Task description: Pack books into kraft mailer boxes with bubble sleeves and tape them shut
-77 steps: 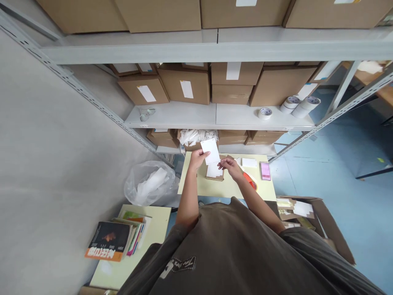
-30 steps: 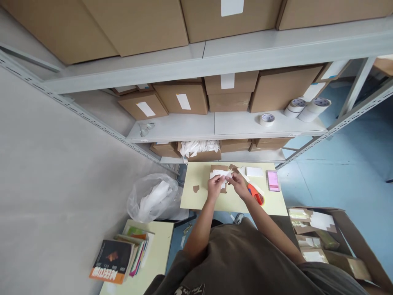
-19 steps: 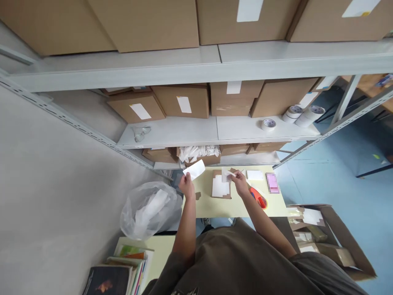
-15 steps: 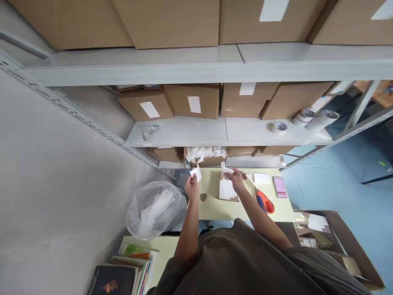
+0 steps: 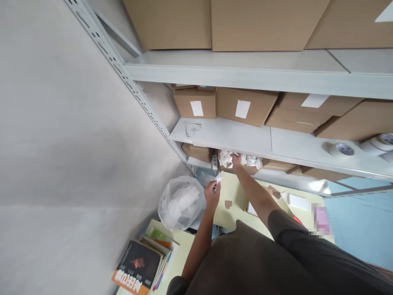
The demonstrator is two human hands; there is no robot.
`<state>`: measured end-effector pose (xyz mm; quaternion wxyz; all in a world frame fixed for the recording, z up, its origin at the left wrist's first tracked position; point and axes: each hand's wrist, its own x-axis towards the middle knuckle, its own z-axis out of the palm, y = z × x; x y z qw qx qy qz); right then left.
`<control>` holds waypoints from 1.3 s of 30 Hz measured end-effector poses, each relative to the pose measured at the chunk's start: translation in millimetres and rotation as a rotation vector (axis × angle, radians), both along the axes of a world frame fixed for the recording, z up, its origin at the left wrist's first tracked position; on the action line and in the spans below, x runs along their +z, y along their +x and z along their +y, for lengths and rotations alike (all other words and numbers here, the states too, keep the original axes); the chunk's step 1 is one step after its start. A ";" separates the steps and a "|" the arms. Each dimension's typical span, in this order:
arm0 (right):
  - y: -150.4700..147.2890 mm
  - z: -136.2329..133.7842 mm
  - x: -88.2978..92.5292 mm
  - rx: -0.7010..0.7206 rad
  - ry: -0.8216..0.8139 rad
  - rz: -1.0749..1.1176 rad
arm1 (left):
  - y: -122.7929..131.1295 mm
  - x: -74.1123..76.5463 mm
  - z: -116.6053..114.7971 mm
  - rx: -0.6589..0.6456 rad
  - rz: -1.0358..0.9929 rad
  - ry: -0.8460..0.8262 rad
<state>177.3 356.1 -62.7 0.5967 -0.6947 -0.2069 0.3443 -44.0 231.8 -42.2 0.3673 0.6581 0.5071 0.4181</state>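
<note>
Clear plastic bag (image 5: 172, 194) contains white paper waste; just right of it, left hand (image 5: 211, 196) pinches small white slip (image 5: 219, 179) between closed fingertips over table (image 5: 235, 192) corner; right hand (image 5: 236, 160) reaches into shelf box (image 5: 252, 169) of crumpled white paper (image 5: 253, 160), fingers touching it, grip not discernible.

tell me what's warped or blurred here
Head view: the wide lens tilts the shelf upright steeply; a pixelated patch covers the pink item; light is soft, even, no glare; left hand, pinching a paper slip, and right hand look small but sharp.
</note>
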 end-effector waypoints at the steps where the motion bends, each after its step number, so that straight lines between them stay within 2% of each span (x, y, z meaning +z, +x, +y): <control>1: -2.7 -9.9 -2.1 -0.021 0.010 0.065 | -0.2 -4.5 2.6 -0.012 0.016 0.022; 4: -12.0 -65.3 -13.3 -0.042 0.037 0.221 | 5.7 -17.4 10.2 -0.084 0.095 0.116; 7: -19.9 -144.7 -21.1 0.119 -0.010 0.396 | 22.8 -26.9 9.6 -0.185 0.176 0.215; 9: -20.5 -197.3 -19.6 0.172 -0.033 0.482 | 40.4 -32.1 0.4 -0.257 0.209 0.245; 12: -11.2 -259.2 -13.1 0.104 -0.045 0.531 | 70.6 -39.9 -26.2 -0.432 0.265 0.219; 15: 5.3 -298.7 -11.7 -0.054 -0.062 0.500 | 97.9 -47.7 -58.9 -0.570 0.320 0.127; 17: 16.4 -316.8 -15.0 -0.137 -0.061 0.471 | 112.9 -54.2 -78.0 -0.609 0.304 0.006; 19: 26.3 -331.1 -20.8 -0.159 -0.070 0.453 | 125.5 -62.3 -92.5 -0.575 0.231 -0.186; 21: 34.7 -342.7 -28.9 -0.130 -0.097 0.438 | 135.2 -71.0 -102.8 -0.516 0.141 -0.393; 23: 41.2 -352.2 -39.2 -0.073 -0.126 0.412 | 141.2 -78.9 -111.1 -0.476 0.095 -0.513; 27: 48.3 -367.1 -65.1 0.022 -0.182 0.320 | 143.6 -89.2 -132.0 -0.355 0.166 -0.500; 33: 54.6 -389.2 -95.6 -0.052 -0.272 0.201 | 150.1 -103.0 -171.9 -0.150 0.316 -0.526; 36: 57.4 -392.8 -101.7 -0.028 -0.301 0.160 | 157.2 -110.5 -175.0 -0.138 0.387 -0.537; 39: 58.5 -383.1 -105.3 0.003 -0.320 0.117 | 163.8 -114.4 -160.7 -0.138 0.426 -0.531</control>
